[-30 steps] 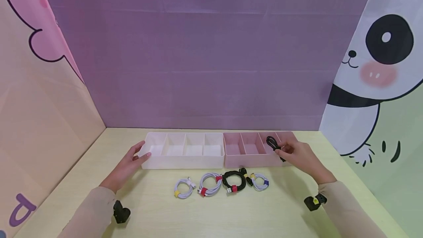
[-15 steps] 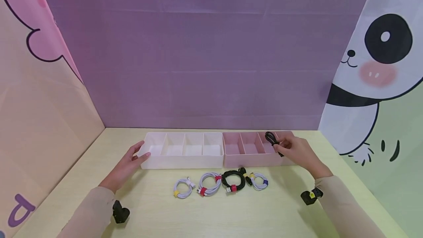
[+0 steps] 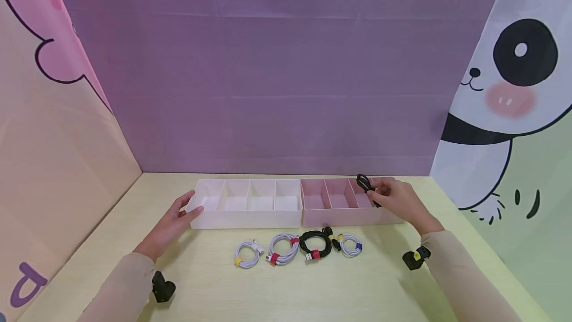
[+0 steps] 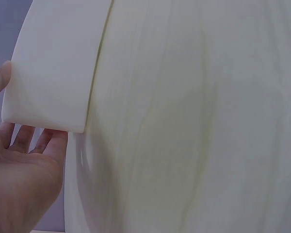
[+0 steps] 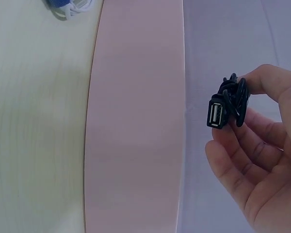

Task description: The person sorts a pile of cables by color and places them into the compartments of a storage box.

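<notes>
My right hand (image 3: 399, 202) pinches a small coiled black USB cable (image 3: 364, 183) between thumb and fingers, above the right part of the pink divided box (image 3: 344, 217). Its USB socket end (image 5: 216, 114) faces the camera in the right wrist view. At the far left, my left hand (image 3: 172, 222) holds the left end of the white divided box (image 3: 246, 220). In the left wrist view the thumb (image 4: 1, 80) is at the box's upper edge, and the other fingers (image 4: 31, 141) lie against its end wall. The two boxes stand end to end.
In front of the boxes lie a white cable coil with yellow tie (image 3: 247, 264), a larger white one with red ties (image 3: 284, 260), a black coil (image 3: 329, 250), a small black bundle (image 3: 335, 243) and a white coil with blue tie (image 3: 350, 252). A purple backdrop (image 3: 286, 88) stands behind.
My right hand has moved up and slightly left with the black USB cable, farther over the pink box. The left hand stays on the white box.
</notes>
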{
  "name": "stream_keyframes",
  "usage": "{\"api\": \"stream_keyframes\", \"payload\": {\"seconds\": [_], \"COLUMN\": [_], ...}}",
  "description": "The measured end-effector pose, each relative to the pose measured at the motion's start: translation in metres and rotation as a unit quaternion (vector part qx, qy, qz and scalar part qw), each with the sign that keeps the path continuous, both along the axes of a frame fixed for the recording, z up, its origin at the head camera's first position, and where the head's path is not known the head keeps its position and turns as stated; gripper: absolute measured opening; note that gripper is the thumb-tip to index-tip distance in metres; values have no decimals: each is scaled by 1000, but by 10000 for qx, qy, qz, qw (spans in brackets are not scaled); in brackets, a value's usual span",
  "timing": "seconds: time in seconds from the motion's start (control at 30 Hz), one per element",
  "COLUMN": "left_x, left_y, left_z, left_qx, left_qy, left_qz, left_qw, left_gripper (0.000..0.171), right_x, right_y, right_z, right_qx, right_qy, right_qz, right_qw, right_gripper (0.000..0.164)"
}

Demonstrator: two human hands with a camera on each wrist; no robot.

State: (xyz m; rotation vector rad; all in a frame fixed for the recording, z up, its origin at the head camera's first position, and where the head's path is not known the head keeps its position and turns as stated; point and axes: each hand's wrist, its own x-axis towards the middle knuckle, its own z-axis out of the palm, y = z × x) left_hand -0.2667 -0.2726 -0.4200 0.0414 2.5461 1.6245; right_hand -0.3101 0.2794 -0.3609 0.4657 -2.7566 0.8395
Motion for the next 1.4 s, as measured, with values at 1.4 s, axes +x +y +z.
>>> {"api": "stream_keyframes", "payload": {"seconds": [1.4], "left_x": [-5], "left_y": [-3], "left_z": [-4], "left_qx": [32], "left_qy": [80], "left_qz": [-31], "left_qw": [10000], "left_gripper": [93], "right_x": [-22], "right_y": [-2], "right_z": [-3], "right_qx": [-71], "right_qy": [-698], "right_qz": [5], "right_qw": [9975], "right_gripper": [25]}}
